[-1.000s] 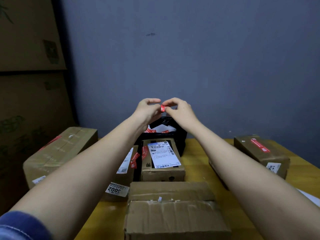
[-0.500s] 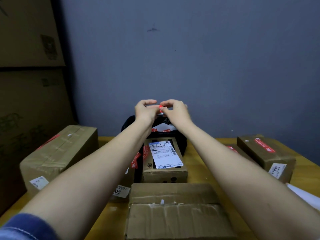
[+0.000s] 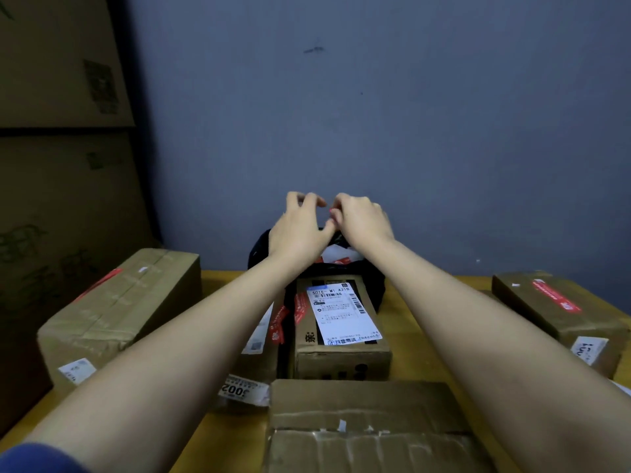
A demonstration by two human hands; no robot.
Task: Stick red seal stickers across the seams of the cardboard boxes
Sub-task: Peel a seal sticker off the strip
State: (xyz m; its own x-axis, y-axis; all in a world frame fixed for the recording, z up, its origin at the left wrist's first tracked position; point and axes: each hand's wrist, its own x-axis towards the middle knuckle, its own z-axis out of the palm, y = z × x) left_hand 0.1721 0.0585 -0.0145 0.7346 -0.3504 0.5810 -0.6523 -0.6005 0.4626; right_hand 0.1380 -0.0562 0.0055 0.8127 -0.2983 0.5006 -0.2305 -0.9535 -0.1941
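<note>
My right hand (image 3: pixel 363 220) is raised in front of the wall and pinches a small red seal sticker (image 3: pixel 330 210), of which only a sliver shows. My left hand (image 3: pixel 298 230) is beside it, fingers spread and blurred, its thumb touching the right hand. Below them lie cardboard boxes: a near box (image 3: pixel 368 452) with a taped seam, and a middle box (image 3: pixel 341 356) with a white shipping label and a red sticker on its left edge. The big left box (image 3: pixel 119 308) and the right box (image 3: pixel 553 312) each carry a red sticker.
A black bag (image 3: pixel 372 285) holding red and white sticker sheets sits behind the middle box. Another box (image 3: pixel 263 360) with a red sticker lies partly under my left forearm. The wooden table (image 3: pixel 409 339) meets a blue wall; large cartons (image 3: pixel 61 186) are stacked at the left.
My left fingers have come away from the sticker and spread apart. The right hand keeps its pinch on the sticker. The view has tilted slightly.
</note>
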